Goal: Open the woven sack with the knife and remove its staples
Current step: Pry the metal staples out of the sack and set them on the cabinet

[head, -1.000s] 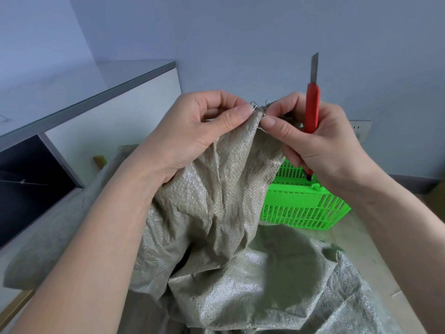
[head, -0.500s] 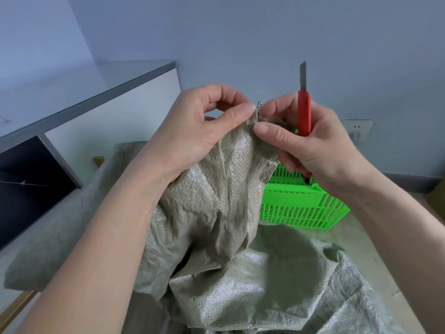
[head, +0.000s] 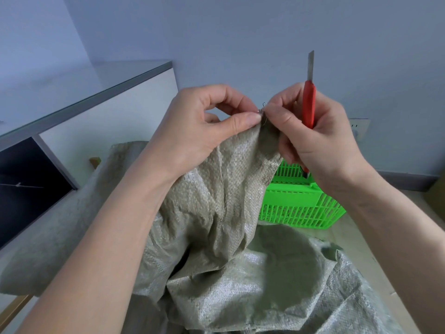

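The grey-green woven sack (head: pixel 224 213) hangs crumpled from both hands, its lower part spread below. My left hand (head: pixel 207 126) pinches the sack's top edge between thumb and forefinger. My right hand (head: pixel 317 138) pinches the same edge right beside it and also grips the red utility knife (head: pixel 309 104), blade pointing straight up. A thin wire staple (head: pixel 263 109) sticks out of the edge between the two sets of fingertips.
A bright green slatted plastic basket (head: pixel 301 203) stands on the floor behind the sack. A white cabinet with a grey top (head: pixel 101 97) and a dark opening runs along the left. A wall socket (head: pixel 360 127) sits behind my right hand.
Both hands have stayed together at the sack's edge, shifting slightly. The knife blade tilted left and came back upright. Less of the staple wire shows between the fingertips than a second ago.
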